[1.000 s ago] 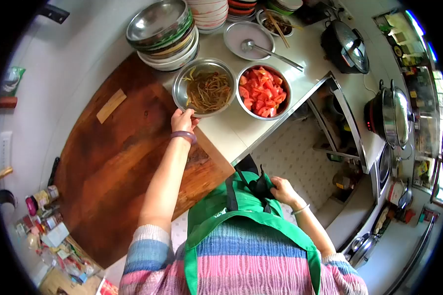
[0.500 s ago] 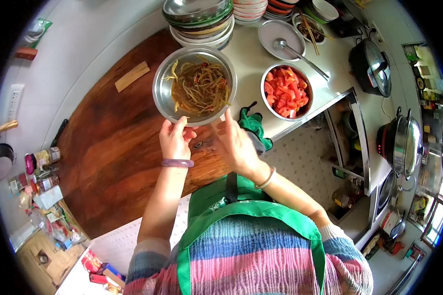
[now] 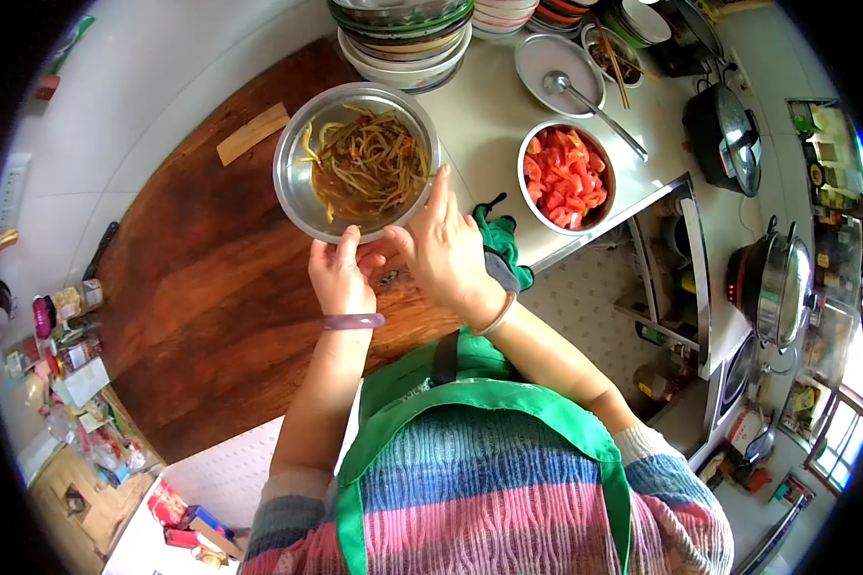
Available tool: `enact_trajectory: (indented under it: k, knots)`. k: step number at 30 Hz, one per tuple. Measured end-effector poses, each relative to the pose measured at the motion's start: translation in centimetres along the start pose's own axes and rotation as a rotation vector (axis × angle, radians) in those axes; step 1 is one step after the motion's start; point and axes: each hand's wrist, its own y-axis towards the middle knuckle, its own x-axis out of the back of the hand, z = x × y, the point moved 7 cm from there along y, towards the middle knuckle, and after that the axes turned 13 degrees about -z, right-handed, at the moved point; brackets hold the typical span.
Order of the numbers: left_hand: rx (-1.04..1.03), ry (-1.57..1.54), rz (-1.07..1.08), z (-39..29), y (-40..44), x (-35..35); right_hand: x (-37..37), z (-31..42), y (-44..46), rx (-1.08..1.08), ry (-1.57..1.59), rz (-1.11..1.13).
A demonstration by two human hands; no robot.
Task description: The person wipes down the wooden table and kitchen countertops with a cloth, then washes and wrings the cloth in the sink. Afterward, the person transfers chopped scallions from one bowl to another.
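A metal bowl of cooked green-brown vegetable strips in liquid sits over the wooden table, near its right side. My left hand grips its near rim, thumb on top and the other fingers partly hidden. Against the bowl's lower right side lies my right hand, fingers stretched out and thumb apart, the index fingertip at the rim. Whether the bowl rests on the wood or is slightly raised, I cannot tell. To the right, a second metal bowl contains cut tomatoes.
On the wooden table lies a flat wood piece. The white counter carries stacked bowls and a plate with a ladle. A green cloth item hangs by the counter edge. Pots stand far right.
The bowl of vegetable strips has shifted left relative to the tomatoes, with my left hand on its rim. My right hand has moved up along the bowl's right side. The view has shifted slightly.
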Motion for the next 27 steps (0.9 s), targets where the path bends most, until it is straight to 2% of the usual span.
enact_trajectory:
  k: [4,7,10,13,19,24,25,27]
  knots:
    - [-0.031,-0.016,-0.037,-0.1,0.8,0.5,0.1,0.5,1.4,-0.017,-0.059,0.126]
    - [-0.018,-0.047,-0.064,-0.5,1.3,1.0,0.1,1.0,0.9,0.077,-0.112,0.097]
    - [-0.006,-0.052,-0.050,-0.8,1.7,1.6,0.2,1.3,-0.7,0.213,-0.151,0.059]
    - [-0.001,-0.038,-0.018,-0.8,2.1,2.0,-0.7,1.6,-2.1,0.464,-0.272,0.246]
    - [0.053,0.105,0.093,-1.9,2.8,3.4,1.2,0.4,0.8,0.814,-0.171,0.170]
    - [0.029,0.195,0.168,-3.7,3.6,5.3,1.8,-1.1,4.3,0.827,-0.134,0.180]
    - [0.036,0.216,0.147,-3.8,3.9,6.0,1.9,-1.4,5.1,0.795,-0.188,0.256]
    - [0.084,0.314,0.218,-3.4,4.4,7.0,1.6,-1.8,6.4,0.892,-0.220,0.265]
